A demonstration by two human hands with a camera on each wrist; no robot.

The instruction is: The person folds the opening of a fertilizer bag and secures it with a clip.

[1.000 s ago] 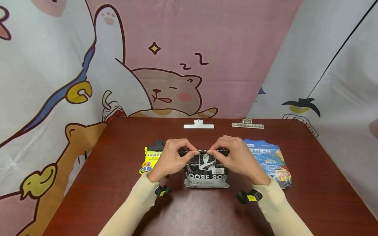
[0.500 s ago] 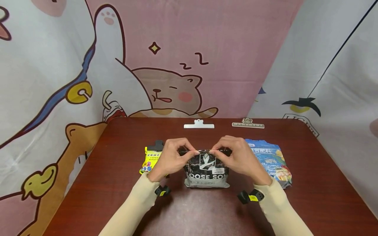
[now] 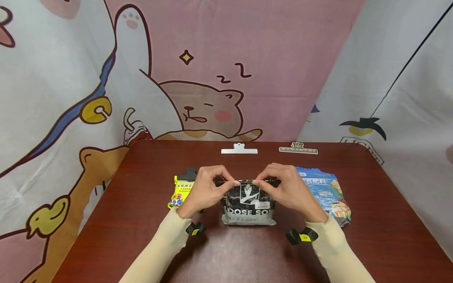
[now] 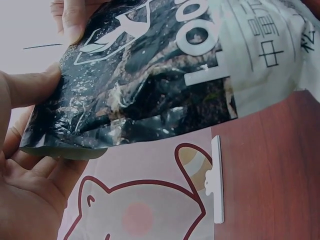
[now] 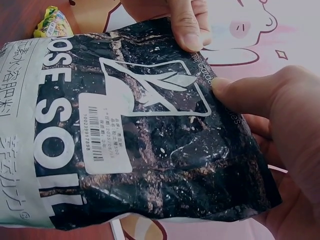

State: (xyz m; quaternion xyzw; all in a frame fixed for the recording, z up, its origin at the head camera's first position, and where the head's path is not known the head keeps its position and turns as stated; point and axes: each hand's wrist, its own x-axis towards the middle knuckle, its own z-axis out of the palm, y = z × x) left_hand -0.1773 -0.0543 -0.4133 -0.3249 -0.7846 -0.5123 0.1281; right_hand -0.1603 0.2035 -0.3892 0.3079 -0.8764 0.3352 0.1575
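Note:
A black and pale grey bag of loose soil (image 3: 247, 214) stands upright at the middle of the table, its printed front toward me. My left hand (image 3: 209, 186) pinches its top edge left of centre, thumb in front and fingers behind. On the right part of the same edge, my right hand (image 3: 288, 186) pinches in the same way. The left wrist view shows the bag's black side (image 4: 135, 95) with the left thumb pressed on it. In the right wrist view a white barcode label (image 5: 106, 135) shows on the bag's front, and both thumbs lie along the top edge.
Behind the left hand lies a small yellow bag (image 3: 181, 192) with a black clip (image 3: 187, 174) on its top. A blue bag (image 3: 327, 196) lies beyond the right hand. Near the table's far edge are a white clip (image 3: 239, 149) and a clip with a keyboard pattern (image 3: 298, 149).
My right hand has slid slightly to the right along the bag's top edge, widening the gap between the hands. The left hand keeps its pinch, and the bag stays in place.

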